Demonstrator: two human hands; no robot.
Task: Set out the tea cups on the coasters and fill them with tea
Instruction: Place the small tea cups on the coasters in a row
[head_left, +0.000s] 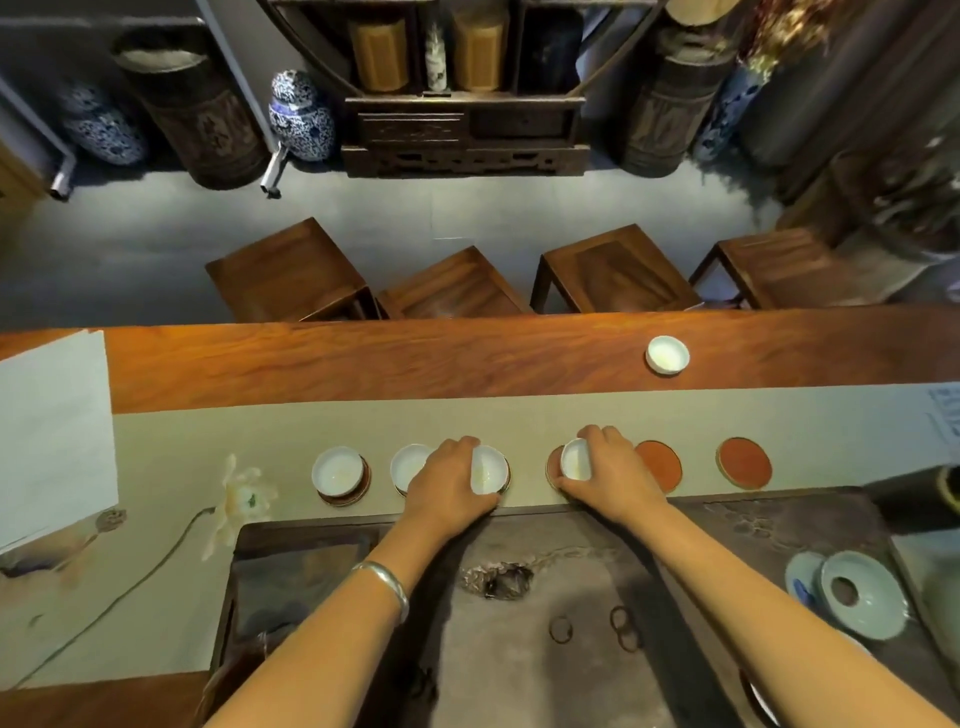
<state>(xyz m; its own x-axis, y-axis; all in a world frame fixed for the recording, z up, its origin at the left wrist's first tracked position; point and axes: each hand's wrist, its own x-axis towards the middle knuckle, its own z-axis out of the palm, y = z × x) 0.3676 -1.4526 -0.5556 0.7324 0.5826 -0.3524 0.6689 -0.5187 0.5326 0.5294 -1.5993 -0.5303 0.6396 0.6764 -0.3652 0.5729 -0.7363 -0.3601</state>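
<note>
A row of round red coasters lies on the beige runner (291, 426). White tea cups sit on the leftmost coaster (337, 472) and the second one (410, 464). My left hand (447, 480) grips a third white cup (491, 469) on its coaster. My right hand (613, 470) holds a fourth cup (575, 459), tilted, over the fourth coaster (555, 465). Two red coasters stand bare at the right (665, 462) (744, 462). One more white cup (667, 354) sits alone on the wooden table's far side.
A dark stone tea tray (571, 597) lies under my forearms. A pale green lidded vessel (862, 595) sits at its right. A white flower decoration (241, 496) and a white paper (52, 431) lie at the left. Wooden stools (613, 270) stand beyond the table.
</note>
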